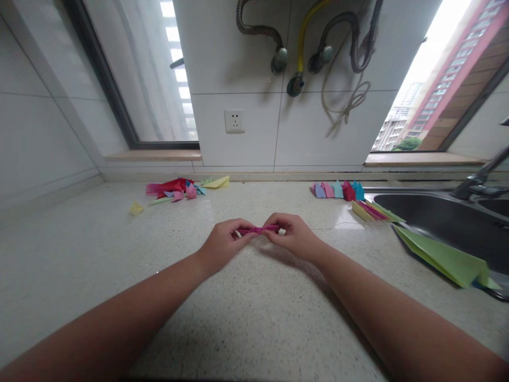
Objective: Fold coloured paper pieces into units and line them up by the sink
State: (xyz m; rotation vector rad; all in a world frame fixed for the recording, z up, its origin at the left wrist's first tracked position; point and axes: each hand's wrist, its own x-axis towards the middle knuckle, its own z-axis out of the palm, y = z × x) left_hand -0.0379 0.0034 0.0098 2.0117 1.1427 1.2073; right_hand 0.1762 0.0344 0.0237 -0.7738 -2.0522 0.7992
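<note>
A small piece of folded magenta paper (259,229) is held between my two hands, just above the speckled countertop (238,318). My left hand (226,241) pinches its left part between thumb and fingers. On the other side, my right hand (294,236) grips the right part in the same way. The paper looks thin and is seen nearly edge-on, so its full folded shape cannot be made out. Fingers cover part of both ends.
Folded paper pieces in several colours (175,187) lie at the back left, with a small yellow one (135,208) nearer. A row of folded papers (338,190) stands at the back right. Paper planes (445,254) rest by the steel sink (421,212). Hoses (302,32) hang on the wall.
</note>
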